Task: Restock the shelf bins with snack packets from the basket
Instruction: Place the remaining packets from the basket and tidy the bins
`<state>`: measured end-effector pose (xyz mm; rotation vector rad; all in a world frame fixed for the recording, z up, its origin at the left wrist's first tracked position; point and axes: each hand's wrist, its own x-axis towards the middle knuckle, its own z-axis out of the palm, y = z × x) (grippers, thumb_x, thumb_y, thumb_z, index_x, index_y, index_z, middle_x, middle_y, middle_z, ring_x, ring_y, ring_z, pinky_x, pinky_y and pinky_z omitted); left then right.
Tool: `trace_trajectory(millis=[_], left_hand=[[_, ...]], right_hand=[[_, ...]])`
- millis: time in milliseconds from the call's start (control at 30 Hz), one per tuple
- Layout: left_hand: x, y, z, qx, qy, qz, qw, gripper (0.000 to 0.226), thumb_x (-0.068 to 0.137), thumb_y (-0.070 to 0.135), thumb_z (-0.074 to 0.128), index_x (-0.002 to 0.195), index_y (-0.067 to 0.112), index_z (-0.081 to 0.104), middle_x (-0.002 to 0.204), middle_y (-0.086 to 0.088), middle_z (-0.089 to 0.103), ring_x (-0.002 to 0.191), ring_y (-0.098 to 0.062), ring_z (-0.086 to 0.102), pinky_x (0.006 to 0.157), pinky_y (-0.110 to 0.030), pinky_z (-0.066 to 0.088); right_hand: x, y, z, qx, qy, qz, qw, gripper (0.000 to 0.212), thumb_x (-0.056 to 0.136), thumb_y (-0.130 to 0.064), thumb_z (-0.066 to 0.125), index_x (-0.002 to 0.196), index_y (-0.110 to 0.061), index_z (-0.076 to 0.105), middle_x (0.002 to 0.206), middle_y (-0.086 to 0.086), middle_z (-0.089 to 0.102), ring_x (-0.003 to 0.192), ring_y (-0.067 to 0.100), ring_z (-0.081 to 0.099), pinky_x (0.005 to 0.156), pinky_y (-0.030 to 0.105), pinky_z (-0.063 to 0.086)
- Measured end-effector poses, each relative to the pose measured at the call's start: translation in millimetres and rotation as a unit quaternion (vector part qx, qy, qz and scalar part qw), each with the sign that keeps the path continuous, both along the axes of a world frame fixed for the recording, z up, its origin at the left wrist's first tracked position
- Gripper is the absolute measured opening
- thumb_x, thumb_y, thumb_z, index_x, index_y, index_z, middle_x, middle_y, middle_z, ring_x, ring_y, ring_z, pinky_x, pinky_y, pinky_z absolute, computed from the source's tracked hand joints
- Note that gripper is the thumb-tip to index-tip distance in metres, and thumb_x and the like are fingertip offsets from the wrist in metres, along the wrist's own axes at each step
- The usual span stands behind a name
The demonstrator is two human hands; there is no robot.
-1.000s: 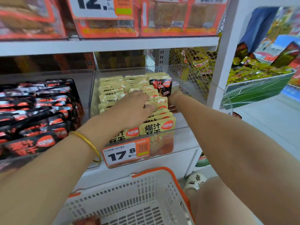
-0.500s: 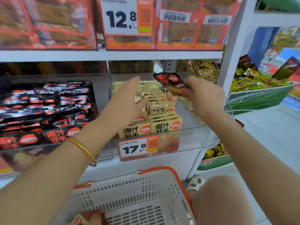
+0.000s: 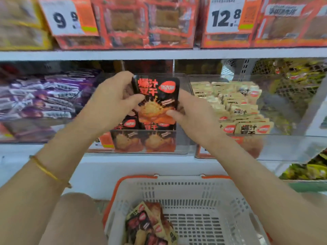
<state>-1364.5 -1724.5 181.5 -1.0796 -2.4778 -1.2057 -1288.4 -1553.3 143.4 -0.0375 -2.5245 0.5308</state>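
Note:
A black snack packet point(image 3: 159, 98) with red lettering is held upright over the clear middle bin point(image 3: 182, 142), which holds more black packets. My left hand point(image 3: 111, 103) grips its left edge with curled fingers. My right hand point(image 3: 192, 114) pinches its lower right corner. The white basket point(image 3: 221, 195) with orange rim sits below, with several black and beige packets point(image 3: 148, 225) in its left corner.
To the right is a clear bin of beige packets point(image 3: 238, 106). Purple packets point(image 3: 44, 99) fill the bin at left. Orange boxes and price tags 9.9 and 12.8 point(image 3: 226, 15) stand on the shelf above. Wire mesh with yellow packets point(image 3: 292, 82) lies far right.
The view has swung left. The black packet went from over the beige bin to over the black-packet bin. My left hand left the beige packets and took hold of it.

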Motion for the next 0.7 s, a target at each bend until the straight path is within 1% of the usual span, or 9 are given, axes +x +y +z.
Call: trace_trajectory(millis=[100,167,300,367,400,467,533,600,700], left_hand=[[-4.8,-4.0,-14.7,-0.034,-0.016,0.014,0.999,0.006,0.091,0.009,0.057,0.093,0.009,0.051,0.080,-0.010,0.065,0.068,-0.011,0.068,0.067,-0.042,0.058],[-8.6,-2.4,-21.1,-0.043,-0.027,0.018,0.999,0.015,0.092,0.010,0.056,0.101,0.000,0.050,0.082,-0.011,0.065,0.069,-0.011,0.067,0.067,-0.043,0.058],[-14.0,-0.9,-25.1,-0.082,0.010,0.036,0.996,0.016,0.092,0.015,0.058,0.088,0.004,0.047,0.077,-0.006,0.062,0.068,-0.011,0.064,0.057,-0.020,0.051],[-16.5,0.2,-27.2,-0.118,0.038,0.050,0.991,0.020,0.091,0.018,0.061,0.083,0.007,0.046,0.077,-0.005,0.060,0.073,-0.019,0.061,0.056,-0.021,0.042],[-17.2,0.9,-28.5,-0.126,0.043,0.053,0.990,0.018,0.090,0.020,0.061,0.086,0.008,0.047,0.078,-0.004,0.058,0.076,-0.022,0.059,0.059,-0.024,0.040],[-16.6,2.1,-29.9,-0.110,0.040,0.047,0.992,0.021,0.091,0.023,0.060,0.107,0.013,0.050,0.082,-0.001,0.056,0.078,-0.019,0.057,0.062,-0.027,0.040],[-16.3,3.5,-32.4,-0.069,0.040,0.027,0.996,0.026,0.095,0.023,0.054,0.119,0.021,0.046,0.083,-0.001,0.056,0.078,-0.016,0.059,0.068,-0.026,0.045],[-19.3,5.4,-36.3,-0.064,0.081,0.027,0.994,0.020,0.095,0.019,0.052,0.115,0.017,0.051,0.084,0.000,0.054,0.079,-0.019,0.057,0.073,-0.034,0.046],[-27.8,6.6,-45.3,-0.095,0.135,0.053,0.985,0.013,0.089,0.017,0.061,0.101,0.012,0.059,0.088,0.000,0.047,0.085,-0.018,0.046,0.078,-0.032,0.040]], right_hand=[[-8.6,-3.3,-8.3,0.011,-0.035,-0.022,0.999,0.030,0.091,-0.028,0.060,0.118,-0.017,0.051,0.098,0.004,0.066,0.093,0.030,0.060,0.078,0.042,0.050],[-12.0,-3.7,-12.0,0.014,-0.048,-0.032,0.998,0.028,0.090,-0.027,0.061,0.115,-0.016,0.054,0.099,0.004,0.064,0.093,0.027,0.059,0.076,0.040,0.050],[-12.0,-8.5,-13.9,-0.055,-0.042,-0.025,0.997,0.034,0.084,-0.027,0.067,0.110,-0.017,0.048,0.100,0.002,0.061,0.086,0.023,0.060,0.073,0.040,0.050],[-10.0,-12.4,-13.2,-0.093,-0.017,-0.014,0.995,0.036,0.086,-0.029,0.066,0.112,-0.021,0.043,0.098,-0.003,0.059,0.082,0.021,0.060,0.071,0.040,0.051],[-9.3,-14.4,-13.5,-0.090,-0.009,-0.017,0.996,0.036,0.087,-0.029,0.065,0.114,-0.022,0.042,0.094,-0.006,0.057,0.081,0.022,0.060,0.070,0.040,0.051],[-9.0,-17.1,-15.1,-0.061,-0.001,-0.029,0.998,0.039,0.089,-0.026,0.062,0.121,-0.021,0.040,0.088,-0.008,0.054,0.082,0.024,0.060,0.065,0.036,0.047],[-8.7,-18.8,-16.0,-0.031,-0.002,-0.043,0.999,0.043,0.090,-0.024,0.061,0.127,-0.023,0.037,0.093,-0.003,0.059,0.082,0.027,0.061,0.060,0.033,0.042],[-8.6,-19.5,-17.1,0.004,-0.008,-0.049,0.999,0.038,0.093,-0.025,0.057,0.126,-0.022,0.038,0.107,0.002,0.057,0.086,0.029,0.060,0.062,0.034,0.044],[-10.4,-18.1,-20.3,0.036,-0.014,-0.069,0.997,0.026,0.099,-0.026,0.047,0.124,-0.020,0.047,0.107,0.005,0.047,0.086,0.030,0.056,0.063,0.036,0.047]])
